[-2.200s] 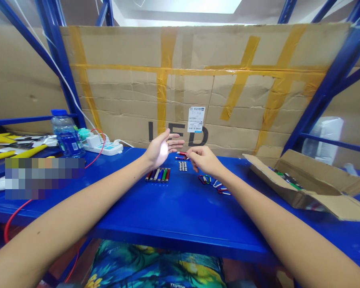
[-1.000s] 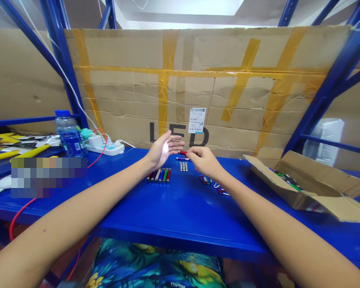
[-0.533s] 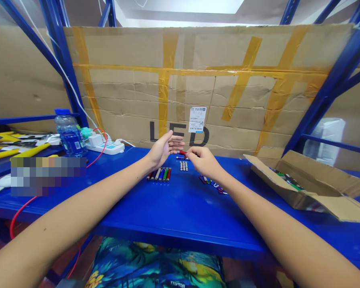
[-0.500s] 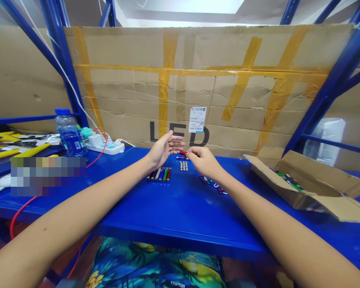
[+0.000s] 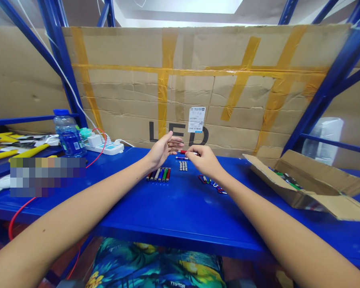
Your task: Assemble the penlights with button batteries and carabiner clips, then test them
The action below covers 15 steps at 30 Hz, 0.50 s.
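My right hand (image 5: 204,161) is closed in a pinch at a slim red metal tube (image 5: 183,152), shaped like a mini penlight. Its far end is hidden by the fingers. Just left of it my left hand (image 5: 165,149) is held with fingers stretched out and palm turned inward, holding nothing. A blue tube (image 5: 181,158) lies below the red one on the blue table. Nearer to me are rows of small silver button cells (image 5: 183,165). Several coloured tubes (image 5: 159,174) stand side by side in a row below my left hand.
Coloured carabiner clips (image 5: 211,182) lie under my right forearm. An open cardboard box (image 5: 303,196) with tubes inside stands at right. On the left are a bottle (image 5: 69,134), a power strip (image 5: 108,148) and a red cable (image 5: 16,216). A large cardboard sheet (image 5: 138,92) closes the back.
The right fingers have shifted slightly, and more of the red tube shows. My left hand keeps its place; the whole view has drifted very slightly.
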Each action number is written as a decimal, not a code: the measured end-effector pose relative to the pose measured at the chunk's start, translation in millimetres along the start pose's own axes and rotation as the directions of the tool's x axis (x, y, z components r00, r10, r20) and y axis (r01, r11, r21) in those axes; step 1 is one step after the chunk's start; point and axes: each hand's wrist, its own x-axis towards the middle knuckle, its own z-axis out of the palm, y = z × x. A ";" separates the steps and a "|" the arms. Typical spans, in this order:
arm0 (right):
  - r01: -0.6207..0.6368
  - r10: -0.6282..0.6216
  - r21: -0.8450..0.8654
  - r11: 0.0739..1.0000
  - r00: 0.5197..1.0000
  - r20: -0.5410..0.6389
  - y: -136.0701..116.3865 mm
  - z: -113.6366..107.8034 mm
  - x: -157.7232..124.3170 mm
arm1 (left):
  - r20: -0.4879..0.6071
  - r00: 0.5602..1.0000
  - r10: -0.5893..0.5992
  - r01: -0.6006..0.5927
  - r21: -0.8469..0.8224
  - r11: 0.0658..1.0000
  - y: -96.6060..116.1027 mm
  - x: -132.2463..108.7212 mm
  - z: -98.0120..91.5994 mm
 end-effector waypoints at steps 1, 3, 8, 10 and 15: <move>0.008 -0.008 0.002 1.000 1.000 -0.013 0.3 -0.2 0.2 | -0.002 1.000 -0.001 0.001 0.003 1.000 -0.3 0.2 -0.4; 0.015 -0.015 0.000 1.000 0.999 -0.043 1.4 -0.6 1.0 | -0.004 1.000 -0.002 0.002 0.009 1.000 -0.7 0.4 -1.1; 0.011 -0.013 -0.037 0.999 0.998 -0.064 3.1 -1.3 1.9 | -0.007 1.000 -0.005 0.005 0.014 1.000 -0.5 0.5 -1.6; 0.002 -0.005 -0.041 0.999 0.999 -0.053 2.7 -1.0 1.3 | -0.005 1.000 -0.007 0.007 0.014 1.000 -0.3 0.4 -1.5; -0.014 0.013 -0.050 0.999 0.999 -0.030 2.5 -0.2 0.3 | -0.004 1.000 -0.006 0.006 0.035 0.999 -0.5 0.4 -1.5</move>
